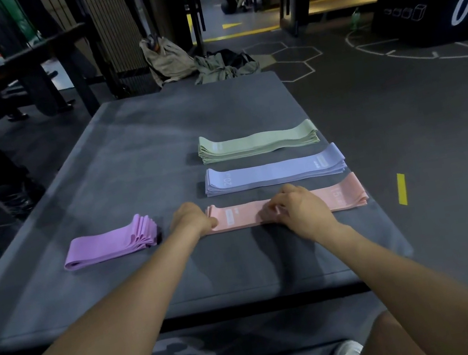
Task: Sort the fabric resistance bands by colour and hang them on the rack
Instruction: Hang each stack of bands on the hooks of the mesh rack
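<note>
Both hands are working the pink stack (293,206), which is lying lengthwise on the grey mat (135,150), nearest the person. The left hand (192,220) is sitting at the pink stack's left end, fingers curled over and out of sight behind the knuckles, so I cannot tell whether they are pinching the fabric or only butting against it. The right hand (293,209) is resting on top of the pink stack near its middle, fingers bent down onto the bands; a proper grip is not showing from here. My read is that the pair are squaring the stack up, one end being steadied while the other hand is pressing it flat.

Just beyond the pink stack the blue stack (275,172) is lying parallel, and beyond that the green stack (257,140), so three colours are lining up in neat rows, probably so each can be lifted as one bundle. Left of the pink stack, apart from it, the purple stack (110,244) is lying at a slant, its folded ends fanning.

No containers are showing. Nothing is hanging yet, so sorting looks nearly done and hanging not begun.
</note>
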`<state>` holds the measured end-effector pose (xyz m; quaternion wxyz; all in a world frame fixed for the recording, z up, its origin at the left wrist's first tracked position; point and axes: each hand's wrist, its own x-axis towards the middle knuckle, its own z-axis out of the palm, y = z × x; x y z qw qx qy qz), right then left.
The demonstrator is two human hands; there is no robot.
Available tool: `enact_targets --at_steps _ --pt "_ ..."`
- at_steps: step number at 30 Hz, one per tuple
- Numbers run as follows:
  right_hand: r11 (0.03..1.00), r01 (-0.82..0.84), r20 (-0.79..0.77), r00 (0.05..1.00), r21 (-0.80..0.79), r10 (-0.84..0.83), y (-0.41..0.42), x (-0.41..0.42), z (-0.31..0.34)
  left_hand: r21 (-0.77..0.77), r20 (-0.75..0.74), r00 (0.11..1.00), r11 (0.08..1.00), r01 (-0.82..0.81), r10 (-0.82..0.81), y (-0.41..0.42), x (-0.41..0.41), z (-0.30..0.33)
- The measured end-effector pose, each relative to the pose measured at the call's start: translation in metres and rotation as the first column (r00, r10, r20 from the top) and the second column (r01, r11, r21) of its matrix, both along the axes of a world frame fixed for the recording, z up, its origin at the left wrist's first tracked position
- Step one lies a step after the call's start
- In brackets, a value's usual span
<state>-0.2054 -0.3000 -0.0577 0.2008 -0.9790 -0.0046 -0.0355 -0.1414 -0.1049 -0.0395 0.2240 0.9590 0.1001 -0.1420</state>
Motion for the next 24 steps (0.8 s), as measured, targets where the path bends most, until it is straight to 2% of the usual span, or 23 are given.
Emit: enact_targets --at_steps 4,10,15,18,22,24 --pt "1.0 0.002 0.01 1.0 -0.003 -0.002 -0.001 0.001 0.0 -0.165 -0.072 0.996 0.984 -0.067 0.056 0.0 0.006 -0.003" --pt "1.0 0.018 -0.012 1.0 0.024 -0.018 -0.001 0.0 0.001 -0.296 -0.103 0.991 0.949 -0.109 0.082 -0.004 0.008 -0.011" --pt "1.0 -0.023 -0.092 0.996 0.009 0.024 0.0 0.0 0.011 -0.529 -0.211 0.968 0.818 -0.227 0.133 0.005 0.009 -0.001" --pt "0.999 -0.042 -0.101 0.994 0.024 0.044 0.006 0.001 0.017 -0.532 -0.133 0.978 0.821 -0.206 0.16 0.016 0.014 0.018" --pt "0.999 -0.046 -0.088 0.995 -0.025 0.044 0.018 0.004 0.02 -0.468 0.013 0.972 0.861 -0.201 0.235 0.05 0.026 0.045" --pt "0.999 -0.048 -0.095 0.994 0.001 0.048 0.023 0.006 0.022 -0.445 0.071 0.963 0.872 -0.203 0.26 0.06 0.027 0.055"
